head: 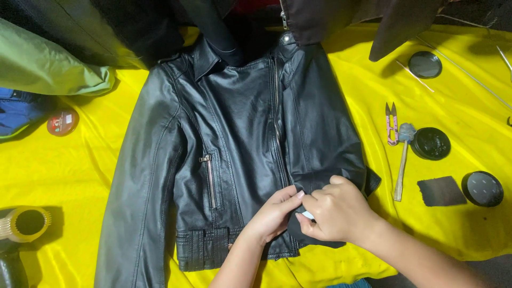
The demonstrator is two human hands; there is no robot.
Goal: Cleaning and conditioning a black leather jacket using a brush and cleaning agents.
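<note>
A black leather jacket [234,138] lies front-up on a yellow cloth [53,170], its zip running down the middle. My left hand [272,216] rests on the jacket's lower front near the zip, fingers pressing the leather. Just to its right, my right hand [336,210] pinches a folded piece of the jacket's right sleeve end, with a small white bit showing under the fingers. The two hands touch each other at the fingertips.
To the right lie pink thread snips [392,124], a small brush with a wooden handle [402,160], a dark square patch [441,191] and three round black tins [482,189]. A red tin [62,122] sits left; green fabric [48,64] and dark garments lie at the top.
</note>
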